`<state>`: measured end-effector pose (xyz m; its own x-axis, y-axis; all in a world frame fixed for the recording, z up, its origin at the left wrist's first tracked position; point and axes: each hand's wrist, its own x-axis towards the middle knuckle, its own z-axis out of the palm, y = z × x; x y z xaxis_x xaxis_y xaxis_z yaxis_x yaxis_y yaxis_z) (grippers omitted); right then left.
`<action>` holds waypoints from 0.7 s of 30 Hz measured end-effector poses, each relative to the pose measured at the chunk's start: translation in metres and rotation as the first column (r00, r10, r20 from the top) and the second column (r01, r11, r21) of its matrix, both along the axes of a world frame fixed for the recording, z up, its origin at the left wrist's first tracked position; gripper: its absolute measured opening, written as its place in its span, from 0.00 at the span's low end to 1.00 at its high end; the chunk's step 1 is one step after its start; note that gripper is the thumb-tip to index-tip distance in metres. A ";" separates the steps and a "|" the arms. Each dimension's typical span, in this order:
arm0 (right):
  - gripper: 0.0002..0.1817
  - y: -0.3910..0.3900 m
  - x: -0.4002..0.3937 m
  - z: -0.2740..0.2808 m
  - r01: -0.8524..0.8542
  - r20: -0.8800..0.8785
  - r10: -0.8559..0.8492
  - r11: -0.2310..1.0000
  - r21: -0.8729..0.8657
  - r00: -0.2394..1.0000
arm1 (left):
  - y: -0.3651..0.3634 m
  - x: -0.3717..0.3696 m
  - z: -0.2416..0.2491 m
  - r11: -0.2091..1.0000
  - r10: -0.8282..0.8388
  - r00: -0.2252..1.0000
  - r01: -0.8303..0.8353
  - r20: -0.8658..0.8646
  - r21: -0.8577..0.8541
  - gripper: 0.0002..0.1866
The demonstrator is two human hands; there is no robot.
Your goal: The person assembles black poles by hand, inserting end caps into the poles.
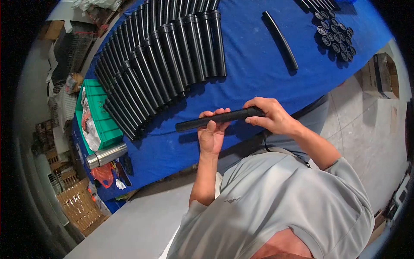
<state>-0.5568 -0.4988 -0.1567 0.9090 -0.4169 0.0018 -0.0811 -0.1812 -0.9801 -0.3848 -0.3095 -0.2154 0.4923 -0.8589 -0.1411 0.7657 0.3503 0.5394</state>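
A black plastic tube [188,125] is held across my body, just above the near edge of the blue-covered table. My left hand [210,139] cradles its middle from below, with the thumb in front and the fingers wrapped behind. Around the tube's right end, my right hand [275,117] closes with fingers and thumb on a thicker, cap-like part [254,112]; whether that part is separate cannot be seen. Beyond my hands, a single black tube [281,42] lies on the cloth. Farther right sits a cluster of round black caps [335,35].
Many black tubes [172,56] lie in overlapping rows on the blue cloth [246,52]. At the left stand a green crate [111,123] with crumpled white material and a steel flask [106,156]. A red plastic bag [102,175] lies nearby. A cardboard box [380,77] is at the right.
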 end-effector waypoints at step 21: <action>0.16 0.007 0.002 0.001 0.055 -0.128 -0.013 0.941 0.333 0.992 | 0.001 -0.003 0.004 1.000 -0.019 1.000 0.018 -0.014 -0.023 0.17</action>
